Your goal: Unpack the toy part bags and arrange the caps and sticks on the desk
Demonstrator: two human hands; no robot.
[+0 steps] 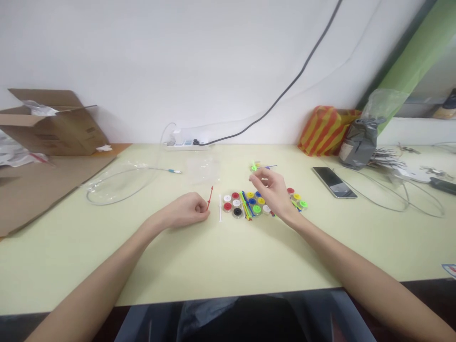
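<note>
My left hand (190, 209) rests on the table with its fingers closed on a thin red plastic stick (210, 197) with an arrow-like tip, held nearly upright. Just right of it lies a similar white stick (220, 208). My right hand (270, 187) hovers over small round discs, its thumb and forefinger pinched together; what they hold, if anything, I cannot make out. A bright green piece (254, 166) shows just beyond those fingertips. Discs with coloured centres, such as a black one (237, 213) and a green one (257, 210), flank a bundle of coloured sticks (246, 205). My right hand hides some pieces.
A phone (334, 182) lies to the right, near a striped bag (320, 130) and a grey bag (358, 142). At the back stand a power strip (187, 146) and a clear plastic bag (203, 168). A white cable (117, 178) and a cardboard box (67, 128) are left.
</note>
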